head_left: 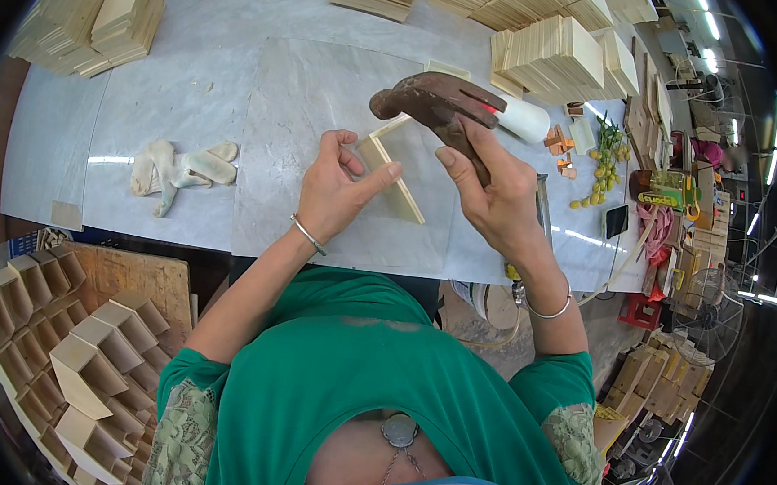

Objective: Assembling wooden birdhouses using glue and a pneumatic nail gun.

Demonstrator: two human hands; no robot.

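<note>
In my right hand (pixel 500 192) is a claw hammer (pixel 435 97), raised above the table. Its dark, worn head points left, and my fingers are wrapped round the handle. My left hand (pixel 343 181) grips a thin pale wooden board (pixel 397 189), thumb on its upper edge. A second wooden strip (pixel 391 126) meets the board's far end at a corner and runs partly behind the hammer head. The hammer and the wood look apart, though the gap is hard to judge.
Cloth gloves (pixel 177 172) lie at left. Stacked wooden boards (pixel 550 60) line the far side. Toward the right are a white cylinder (pixel 523 119), copper-coloured staple strips (pixel 559 142), small green fruit (pixel 603 167) and a phone (pixel 615 222). Open wooden boxes (pixel 97 357) pile up at lower left.
</note>
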